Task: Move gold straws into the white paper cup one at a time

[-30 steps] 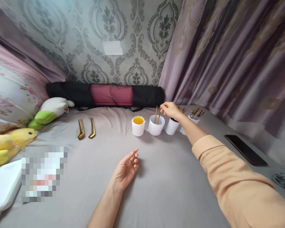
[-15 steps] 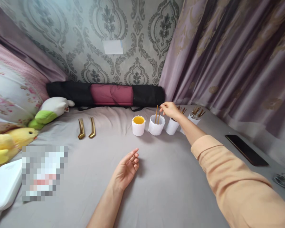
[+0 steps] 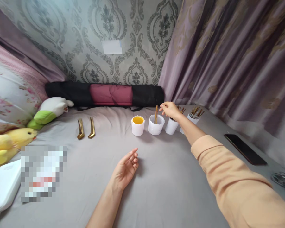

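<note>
My right hand (image 3: 170,110) reaches over a row of small white cups at the far side of the grey bed sheet (image 3: 166,177). Its fingers are loosely apart, just right of two thin brown sticks (image 3: 156,111) standing in the second cup (image 3: 155,127), and I see nothing in them. Left of that cup is a cup of yellow liquid (image 3: 138,125). Beneath my hand is a third cup (image 3: 171,126), and beyond it a fourth cup (image 3: 190,118) with several sticks. My left hand (image 3: 126,168) lies palm up on the sheet, fingers loosely curled, empty.
Two gold curved tools (image 3: 85,128) lie left of the cups. A black-and-maroon long bag (image 3: 109,94) lies along the wall. Plush toys (image 3: 51,110) and a white box (image 3: 3,186) are at left. A dark phone (image 3: 245,148) lies at right, below the curtain (image 3: 228,57).
My right hand has let go of the stick it pinched; that stick now stands upright beside the other in the second cup. The left hand has not moved.
</note>
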### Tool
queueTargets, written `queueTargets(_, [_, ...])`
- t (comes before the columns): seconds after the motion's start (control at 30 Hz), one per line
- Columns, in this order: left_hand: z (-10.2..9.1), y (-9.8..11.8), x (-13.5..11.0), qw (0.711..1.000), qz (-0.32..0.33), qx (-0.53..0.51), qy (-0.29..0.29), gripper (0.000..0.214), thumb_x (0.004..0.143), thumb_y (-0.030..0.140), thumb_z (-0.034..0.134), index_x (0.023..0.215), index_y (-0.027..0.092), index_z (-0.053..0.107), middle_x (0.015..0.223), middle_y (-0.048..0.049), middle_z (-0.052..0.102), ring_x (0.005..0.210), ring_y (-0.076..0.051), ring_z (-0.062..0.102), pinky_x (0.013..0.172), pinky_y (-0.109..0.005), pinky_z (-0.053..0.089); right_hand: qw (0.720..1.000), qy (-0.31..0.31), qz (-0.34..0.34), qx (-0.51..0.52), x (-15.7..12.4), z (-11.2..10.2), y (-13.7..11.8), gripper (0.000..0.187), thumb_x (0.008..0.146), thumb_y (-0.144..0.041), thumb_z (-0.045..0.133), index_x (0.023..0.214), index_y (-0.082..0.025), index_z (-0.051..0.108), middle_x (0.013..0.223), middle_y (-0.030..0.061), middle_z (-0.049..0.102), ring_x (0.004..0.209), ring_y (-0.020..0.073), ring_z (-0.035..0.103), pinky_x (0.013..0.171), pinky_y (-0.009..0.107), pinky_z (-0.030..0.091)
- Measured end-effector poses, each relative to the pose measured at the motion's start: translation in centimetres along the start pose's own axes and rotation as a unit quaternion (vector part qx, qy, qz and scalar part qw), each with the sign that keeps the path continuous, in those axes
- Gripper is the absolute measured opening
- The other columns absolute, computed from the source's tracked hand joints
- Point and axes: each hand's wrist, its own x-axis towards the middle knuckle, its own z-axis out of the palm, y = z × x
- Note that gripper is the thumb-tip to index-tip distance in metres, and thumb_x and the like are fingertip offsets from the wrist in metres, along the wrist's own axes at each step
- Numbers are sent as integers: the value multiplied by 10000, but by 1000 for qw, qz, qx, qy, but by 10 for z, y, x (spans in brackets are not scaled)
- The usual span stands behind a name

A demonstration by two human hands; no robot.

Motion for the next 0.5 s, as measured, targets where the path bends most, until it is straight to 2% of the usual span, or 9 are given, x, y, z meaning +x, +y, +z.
queueTargets(0.23, [0,0,0,1000,2,1,-4,230,773,96,531,1000,87,564,729,-27,560,559,-59,497,468,-176,407,1000,-7,-3,7,-4,-1,-2,155,828,-213,451,874,-129,574,789,72,664,427,50,532,343,128,350])
queueTargets(0.5, [1,1,0,1000,0,1,-1,240,757,85,543,997,87,558,718,-15,555,553,-54,498,467,-178,403,999,13,2,47,-17,-2,-11,145,816,-214,465,852,-122,572,782,74,665,418,42,517,336,125,331])
